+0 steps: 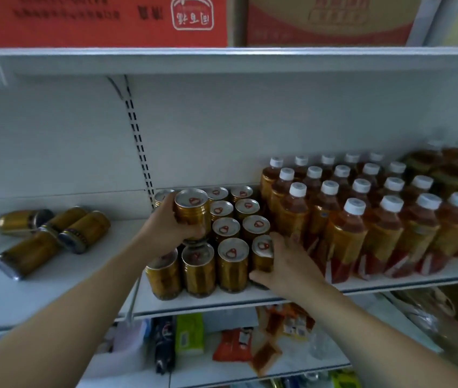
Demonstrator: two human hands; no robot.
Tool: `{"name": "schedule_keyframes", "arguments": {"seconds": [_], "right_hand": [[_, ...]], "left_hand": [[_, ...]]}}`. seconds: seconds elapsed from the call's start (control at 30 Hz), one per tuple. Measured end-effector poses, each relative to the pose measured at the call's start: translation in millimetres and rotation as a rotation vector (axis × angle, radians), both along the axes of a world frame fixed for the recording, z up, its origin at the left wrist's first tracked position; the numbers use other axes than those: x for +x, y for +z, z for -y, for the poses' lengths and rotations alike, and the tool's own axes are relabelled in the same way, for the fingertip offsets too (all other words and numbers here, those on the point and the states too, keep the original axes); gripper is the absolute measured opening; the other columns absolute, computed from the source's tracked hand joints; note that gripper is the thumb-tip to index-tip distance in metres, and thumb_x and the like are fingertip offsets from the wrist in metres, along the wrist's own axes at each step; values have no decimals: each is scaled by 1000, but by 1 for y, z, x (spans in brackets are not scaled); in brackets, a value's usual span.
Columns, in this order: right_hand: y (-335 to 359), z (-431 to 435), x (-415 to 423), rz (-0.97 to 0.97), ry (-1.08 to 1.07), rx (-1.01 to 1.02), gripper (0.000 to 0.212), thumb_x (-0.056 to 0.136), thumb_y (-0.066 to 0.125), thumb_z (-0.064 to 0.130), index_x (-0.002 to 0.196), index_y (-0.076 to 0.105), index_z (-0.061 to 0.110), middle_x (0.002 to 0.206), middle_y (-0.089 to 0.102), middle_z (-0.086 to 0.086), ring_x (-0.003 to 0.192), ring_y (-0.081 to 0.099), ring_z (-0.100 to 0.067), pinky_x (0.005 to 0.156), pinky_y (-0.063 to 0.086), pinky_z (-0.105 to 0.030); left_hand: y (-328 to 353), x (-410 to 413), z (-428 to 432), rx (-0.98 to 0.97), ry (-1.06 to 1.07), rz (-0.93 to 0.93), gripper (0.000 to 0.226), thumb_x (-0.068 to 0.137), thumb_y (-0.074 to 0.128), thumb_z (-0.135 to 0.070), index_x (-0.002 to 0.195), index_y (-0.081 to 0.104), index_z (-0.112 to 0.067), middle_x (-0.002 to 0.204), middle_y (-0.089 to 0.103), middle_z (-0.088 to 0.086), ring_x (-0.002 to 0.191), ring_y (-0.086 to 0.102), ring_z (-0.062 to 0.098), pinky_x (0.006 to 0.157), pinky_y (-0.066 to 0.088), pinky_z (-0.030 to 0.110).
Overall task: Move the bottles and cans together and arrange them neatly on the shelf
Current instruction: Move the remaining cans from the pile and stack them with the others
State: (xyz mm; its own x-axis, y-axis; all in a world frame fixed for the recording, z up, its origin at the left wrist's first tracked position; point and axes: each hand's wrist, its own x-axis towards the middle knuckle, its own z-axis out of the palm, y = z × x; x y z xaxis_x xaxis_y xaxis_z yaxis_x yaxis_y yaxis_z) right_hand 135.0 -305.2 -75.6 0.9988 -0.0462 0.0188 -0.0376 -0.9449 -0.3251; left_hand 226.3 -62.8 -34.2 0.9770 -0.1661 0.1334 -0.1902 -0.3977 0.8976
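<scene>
Several gold cans with silver tops stand in rows on the white shelf (54, 292). My left hand (163, 228) grips one gold can (192, 217), held just above the upright cans in the second column. My right hand (286, 264) wraps around the front right can (262, 254) of the block, which stands on the shelf. To the right, rows of amber bottles (348, 236) with white caps stand packed together, touching the cans. Several more gold cans (54, 236) lie on their sides at the left of the shelf.
The upper shelf (222, 60) carries red cartons (99, 21). Below, a lower shelf (250, 368) holds packets and a green box (190, 334). A slotted upright (138, 141) runs down the back panel. Bare shelf lies between the lying cans and the block.
</scene>
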Motion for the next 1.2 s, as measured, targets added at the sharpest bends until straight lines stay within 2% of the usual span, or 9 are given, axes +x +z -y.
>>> {"name": "schedule_keyframes", "arguments": {"seconds": [0.07, 0.13, 0.33, 0.47, 0.57, 0.77, 0.93, 1.1, 1.2], "right_hand": [[7, -6, 5, 205, 90, -154, 92, 75, 48, 76, 145, 21, 23, 147, 27, -1, 132, 30, -27, 105, 35, -41], [19, -15, 20, 243, 191, -140, 94, 69, 32, 83, 144, 23, 27, 151, 25, -1, 136, 24, -26, 108, 29, -46], [24, -31, 75, -181, 298, -190, 94, 73, 21, 89, 152, 3, 41, 163, -8, -3, 147, -13, -30, 115, -6, -54], [11, -30, 81, -171, 284, -200, 105, 60, 6, 94, 151, 0, 41, 163, -7, 0, 147, -12, -28, 114, -7, -53], [9, -30, 83, -173, 273, -198, 105, 59, 5, 94, 150, -1, 43, 163, -8, 2, 147, -13, -26, 114, -7, -52], [5, -29, 86, -170, 266, -200, 104, 60, 6, 94, 150, -3, 44, 162, -10, 4, 146, -16, -22, 115, -8, -51], [4, -28, 88, -187, 268, -202, 104, 60, 6, 95, 150, -5, 44, 162, -11, 5, 146, -17, -22, 114, -8, -51], [7, -29, 87, -178, 263, -181, 100, 63, 10, 93, 150, -3, 45, 162, -10, 6, 146, -15, -22, 115, -7, -51], [10, -29, 87, -184, 275, -188, 101, 62, 8, 93, 150, -3, 44, 163, -9, 5, 147, -14, -24, 114, -6, -51]], "left_hand": [[0, 2, -5, 9, 89, 26, 74, 48, 88, -22, 107, 48, -42, 94, 66, -17, 85, 63, 0, 67, 49, 22], [2, 7, -12, 17, 164, 37, 74, 50, 87, -23, 113, 49, -32, 96, 66, -13, 87, 63, 4, 68, 50, 24], [3, 41, -33, -98, 295, 3, 76, 55, 86, -13, 120, 47, -23, 104, 65, 0, 95, 63, 19, 78, 55, 38], [1, 68, -40, -102, 302, 5, 72, 60, 85, -13, 117, 42, -28, 94, 59, -13, 86, 57, 4, 69, 46, 24], [1, 92, -36, -91, 225, -3, 72, 64, 82, -4, 118, 38, -24, 96, 56, -11, 87, 56, 6, 69, 45, 21], [-7, 131, -35, -133, 208, -3, 80, 68, 75, 9, 131, 30, -8, 118, 53, 16, 111, 54, 34, 90, 49, 50], [-14, 139, -43, -76, 180, -39, 88, 72, 76, 4, 138, 20, -10, 117, 50, 6, 108, 53, 21, 75, 47, 23], [-7, 137, -38, -9, 202, -124, 97, 72, 76, 0, 141, 8, -7, 129, 47, 16, 119, 49, 30, 100, 43, 40], [-8, 117, -38, 27, 254, -167, 97, 75, 76, -10, 142, 7, -12, 112, 48, 2, 106, 52, 22, 77, 50, 30]]}}
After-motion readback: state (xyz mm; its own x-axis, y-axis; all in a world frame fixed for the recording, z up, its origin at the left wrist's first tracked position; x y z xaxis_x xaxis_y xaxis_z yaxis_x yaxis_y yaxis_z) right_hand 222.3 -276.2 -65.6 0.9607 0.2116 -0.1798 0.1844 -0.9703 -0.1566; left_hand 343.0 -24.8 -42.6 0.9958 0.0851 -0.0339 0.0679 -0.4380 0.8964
